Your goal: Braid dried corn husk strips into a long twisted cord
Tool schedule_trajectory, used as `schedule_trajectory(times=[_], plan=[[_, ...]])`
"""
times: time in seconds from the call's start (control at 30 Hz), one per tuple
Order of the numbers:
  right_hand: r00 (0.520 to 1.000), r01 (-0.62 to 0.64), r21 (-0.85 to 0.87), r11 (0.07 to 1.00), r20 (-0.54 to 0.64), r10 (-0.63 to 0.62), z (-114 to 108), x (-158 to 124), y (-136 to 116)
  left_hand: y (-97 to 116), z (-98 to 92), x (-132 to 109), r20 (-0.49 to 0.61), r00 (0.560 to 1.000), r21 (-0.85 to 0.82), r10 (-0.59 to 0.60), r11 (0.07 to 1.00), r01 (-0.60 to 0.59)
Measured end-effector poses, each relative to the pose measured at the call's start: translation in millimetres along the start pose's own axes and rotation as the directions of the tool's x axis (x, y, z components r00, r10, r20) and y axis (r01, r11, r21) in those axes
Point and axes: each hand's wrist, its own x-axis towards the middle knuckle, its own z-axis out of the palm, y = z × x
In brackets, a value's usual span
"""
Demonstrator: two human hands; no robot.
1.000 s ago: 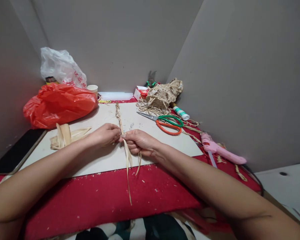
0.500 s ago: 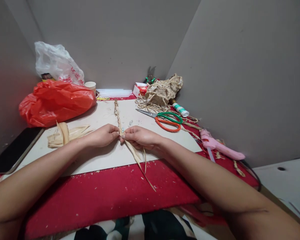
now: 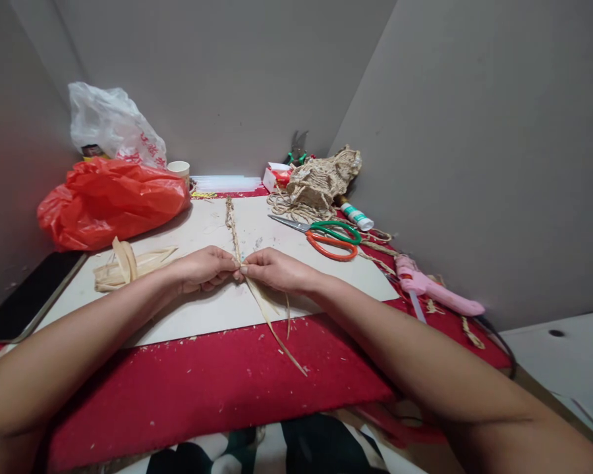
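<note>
A thin braided cord of dried husk point(image 3: 233, 230) lies on the white board point(image 3: 188, 316), running from its far edge towards me. At its near end my left hand point(image 3: 211, 267) pinches it between thumb and fingers. Close against it on the right, my right hand point(image 3: 277, 268) pinches the same spot, fingers curled. Loose husk strips point(image 3: 263, 304) trail from under the hands over the board's front edge. Left of my left hand lies a small pile of flat, pale husk pieces point(image 3: 123, 270).
Scissors point(image 3: 332, 238) with green and orange handles lie right of the braid, before a heap of coiled cord point(image 3: 326, 178). A pink glue gun point(image 3: 435, 289) rests at the right edge. At left are a red plastic bag point(image 3: 113, 204) and a dark phone-like slab point(image 3: 29, 296).
My left fingers have shifted slightly right, and the fingers of both hands have changed their curl at the braid's end. The trailing strips have moved a little.
</note>
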Motion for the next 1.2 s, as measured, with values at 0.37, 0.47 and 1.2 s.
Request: schedule_trajectory(times=[0.37,0.47,1.2], plan=[[1.0,-0.015,-0.284,0.959,0.006,0.017,-16.3,-9.7,-20.2,-0.1,5.3,0.2,-0.108,0.993,0.058,0.055,0.997,-0.049],[0.999,-0.046,-0.165,0.985,-0.024,0.043,-9.7,-10.4,-21.5,-0.1,6.0,-0.6,-0.123,0.989,0.056,0.08,0.996,-0.074],[0.977,-0.154,-0.755,0.638,-0.213,-0.016,31.1,-21.1,-25.8,-3.7,11.6,-0.9,-0.105,0.99,-0.173,0.093,0.979,-0.11]])
